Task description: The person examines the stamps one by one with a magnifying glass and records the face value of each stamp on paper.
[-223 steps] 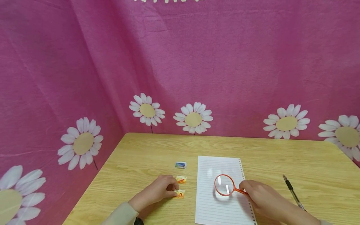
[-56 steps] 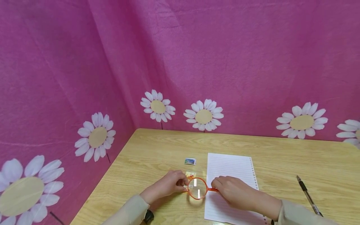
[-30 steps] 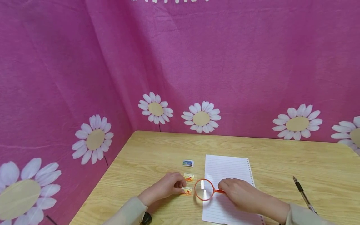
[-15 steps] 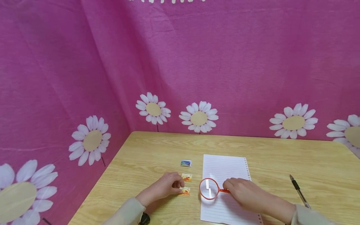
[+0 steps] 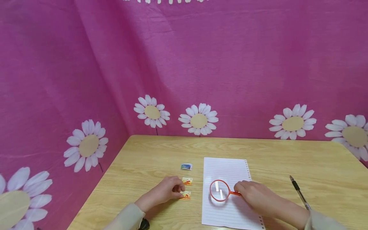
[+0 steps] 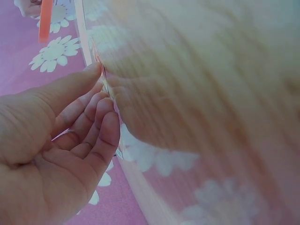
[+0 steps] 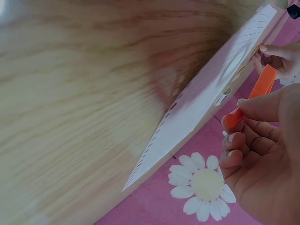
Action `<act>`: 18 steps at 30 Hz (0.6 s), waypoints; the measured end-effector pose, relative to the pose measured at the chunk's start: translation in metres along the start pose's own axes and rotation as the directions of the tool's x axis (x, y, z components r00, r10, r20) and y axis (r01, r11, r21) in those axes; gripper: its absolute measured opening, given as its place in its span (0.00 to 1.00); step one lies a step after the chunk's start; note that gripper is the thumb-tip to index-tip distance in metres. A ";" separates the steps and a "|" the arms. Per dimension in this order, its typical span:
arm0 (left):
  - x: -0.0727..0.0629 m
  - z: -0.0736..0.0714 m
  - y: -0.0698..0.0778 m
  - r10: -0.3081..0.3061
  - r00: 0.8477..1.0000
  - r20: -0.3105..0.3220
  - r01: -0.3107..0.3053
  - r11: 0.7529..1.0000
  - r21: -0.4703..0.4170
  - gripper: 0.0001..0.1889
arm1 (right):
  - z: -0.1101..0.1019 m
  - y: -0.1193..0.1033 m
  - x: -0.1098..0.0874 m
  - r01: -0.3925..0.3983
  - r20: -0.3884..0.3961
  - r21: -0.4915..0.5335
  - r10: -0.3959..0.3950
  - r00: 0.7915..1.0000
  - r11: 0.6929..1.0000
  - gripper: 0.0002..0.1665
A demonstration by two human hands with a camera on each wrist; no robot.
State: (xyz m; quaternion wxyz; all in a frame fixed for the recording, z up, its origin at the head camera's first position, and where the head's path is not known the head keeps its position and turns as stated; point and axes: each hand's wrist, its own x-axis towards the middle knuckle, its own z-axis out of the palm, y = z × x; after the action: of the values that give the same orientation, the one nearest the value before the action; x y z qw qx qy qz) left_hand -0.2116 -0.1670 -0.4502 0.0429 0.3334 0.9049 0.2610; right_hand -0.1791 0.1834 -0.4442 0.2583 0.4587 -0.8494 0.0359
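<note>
My left hand [image 5: 166, 190] is at the lower yellow-orange postage stamp [image 5: 186, 195], thumb and curled fingers pinching its left edge. The left wrist view has those fingertips [image 6: 98, 70] right at the stamp's rim, close to the tabletop. Just above it lies a second yellow-orange stamp [image 5: 187, 181], and farther back a blue one [image 5: 186, 166] with slightly curled edges. In my right hand [image 5: 258, 195] is the red-orange handle of a magnifying glass [image 5: 235, 193], gripped between thumb and fingers. Its round lens hovers over the lined paper [image 5: 227, 214], catching two bright reflections.
A black-capped clear ballpoint pen [image 5: 299, 192] lies right of the paper, partly behind the right forearm. The wooden table [image 5: 253, 147] meets a pink cloth [image 5: 244, 70] with daisies at its back and left.
The magnifying glass has shifted right, from overlapping the lower stamp's right side about two seconds ago to over the paper. My left hand stays at that stamp.
</note>
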 end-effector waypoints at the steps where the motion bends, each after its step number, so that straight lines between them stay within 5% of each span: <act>1: 0.000 0.000 0.000 0.001 1.000 0.000 -0.001 1.000 -0.006 0.07 | 0.000 0.001 -0.002 -0.004 -0.001 -0.003 0.004 1.000 1.000 0.11; 18: -0.001 -0.002 0.002 -0.033 0.999 0.023 0.034 0.998 -0.062 0.06 | -0.007 0.012 -0.027 -0.086 -0.014 0.015 0.086 0.996 0.996 0.17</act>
State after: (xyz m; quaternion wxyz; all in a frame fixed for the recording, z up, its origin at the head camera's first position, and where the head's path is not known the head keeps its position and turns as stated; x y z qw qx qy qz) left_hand -0.2102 -0.1670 -0.4480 0.0677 0.3196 0.9013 0.2844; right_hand -0.1737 0.2128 -0.4483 0.2594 0.4232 -0.8663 0.0563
